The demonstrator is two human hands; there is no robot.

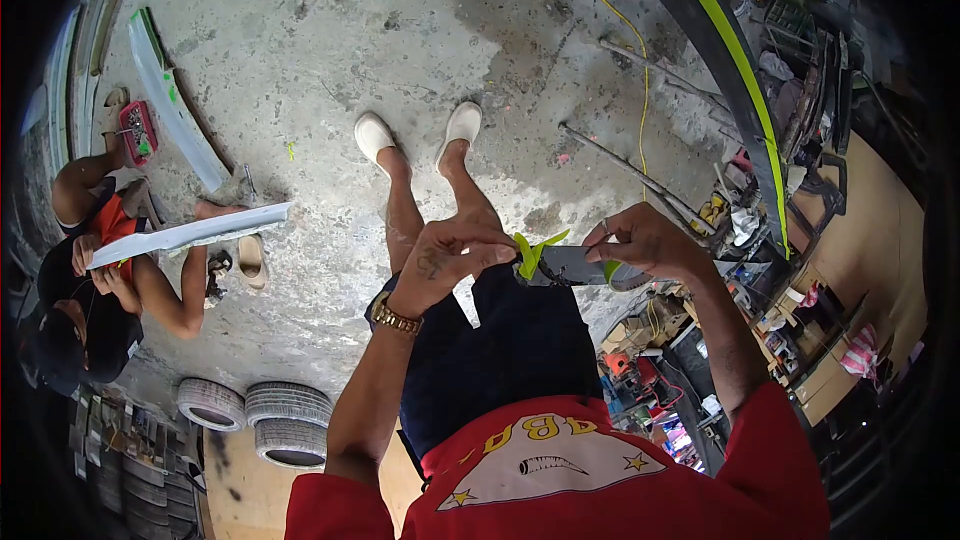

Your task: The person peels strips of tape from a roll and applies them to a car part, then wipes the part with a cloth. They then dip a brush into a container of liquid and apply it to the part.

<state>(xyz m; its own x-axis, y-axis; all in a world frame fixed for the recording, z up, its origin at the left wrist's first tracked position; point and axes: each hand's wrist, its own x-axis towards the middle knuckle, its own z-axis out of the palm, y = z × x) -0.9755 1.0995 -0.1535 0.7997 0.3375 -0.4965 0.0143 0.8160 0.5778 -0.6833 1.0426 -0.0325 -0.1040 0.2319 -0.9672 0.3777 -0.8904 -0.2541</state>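
My left hand (pixel 455 258) pinches a crumpled strip of lime-green tape (pixel 536 252) between thumb and fingertips, at the left end of a narrow dark piece (pixel 572 265). On the other side, my right hand (pixel 640 243) has thumb and fingers closed on the piece's upper edge, beside a second green bit (pixel 611 270). The dark piece lies between both hands, above my dark shorts. What its far right end joins is hard to make out.
At left a seated person (pixel 95 310) holds a long grey strip (pixel 190 233). Tyres (pixel 288 403) lie below. A long black piece with a green stripe (pixel 735 50) curves at upper right, near metal rods (pixel 640 178), a yellow cord (pixel 643 90) and a cluttered bench.
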